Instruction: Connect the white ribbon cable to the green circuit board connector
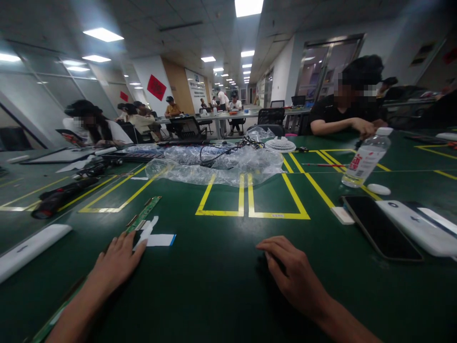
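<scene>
We rest our left hand (116, 259), fingers loosely spread, on a long circuit board (152, 206), our right hand (294, 271) half-curled, a capped bottle (367, 159), contents unclear, beyond its right.

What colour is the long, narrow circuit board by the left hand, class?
The circuit board is green; the head view, the only one, shows it.

Nothing legible, only blurred red lettering (356, 162) on bottle (380, 142)
</scene>
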Demonstrator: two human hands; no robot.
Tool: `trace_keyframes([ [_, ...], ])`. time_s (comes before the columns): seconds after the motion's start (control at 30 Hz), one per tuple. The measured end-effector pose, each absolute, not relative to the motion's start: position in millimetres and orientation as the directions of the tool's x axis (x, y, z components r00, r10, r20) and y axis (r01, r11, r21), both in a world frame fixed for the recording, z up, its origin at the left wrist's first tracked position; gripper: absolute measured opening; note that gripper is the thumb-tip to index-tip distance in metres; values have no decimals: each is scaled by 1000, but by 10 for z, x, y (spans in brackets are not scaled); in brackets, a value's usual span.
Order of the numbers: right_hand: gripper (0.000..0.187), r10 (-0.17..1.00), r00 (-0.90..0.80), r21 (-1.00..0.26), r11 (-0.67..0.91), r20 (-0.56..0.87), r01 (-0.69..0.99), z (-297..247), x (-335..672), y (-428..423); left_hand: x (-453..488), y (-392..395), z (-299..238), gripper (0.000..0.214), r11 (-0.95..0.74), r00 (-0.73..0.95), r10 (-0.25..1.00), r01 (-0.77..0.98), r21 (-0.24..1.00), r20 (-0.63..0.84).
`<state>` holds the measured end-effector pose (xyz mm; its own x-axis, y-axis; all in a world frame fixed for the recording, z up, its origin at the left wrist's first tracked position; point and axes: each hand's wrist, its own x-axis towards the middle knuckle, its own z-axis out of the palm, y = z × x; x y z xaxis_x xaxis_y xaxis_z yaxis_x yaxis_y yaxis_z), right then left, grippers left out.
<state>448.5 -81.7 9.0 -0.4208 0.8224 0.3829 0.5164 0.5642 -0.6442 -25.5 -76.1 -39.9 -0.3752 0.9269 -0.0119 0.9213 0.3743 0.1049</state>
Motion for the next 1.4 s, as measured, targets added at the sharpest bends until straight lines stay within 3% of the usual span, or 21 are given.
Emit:
trace_keyframes([
  [0.27,32,810,-448,-623,581,378,524,107,4485,-818,-152,-763,-246,92,383,-380,922,922,49,-73],
  [0.47,29,830,-450,-636,547,330,544,108,4448,-830,10,-758,-240,79,308,-307,951,951,4,-26],
  [0.63,32,831,-471,-610,544,296,576,74,4388,-867,818,-800,-98,65,-87,90,995,995,58,-50],
  [0.8,43,842,-477,-493,536,254,685,6,4317,-892,1707,-761,114,58,-462,469,882,880,109,-46],
  [0.9,51,815,-531,-408,576,230,708,-26,4266,-905,1948,-715,177,55,-587,593,805,799,129,-11],
  [1.1,56,802,-565,-323,596,192,735,-76,4190,-908,1937,-723,186,55,-609,620,785,776,163,-20],
  [1.4,54,787,-598,-333,611,153,718,-45,4130,-903,1965,-662,150,54,-567,571,820,808,159,22],
])
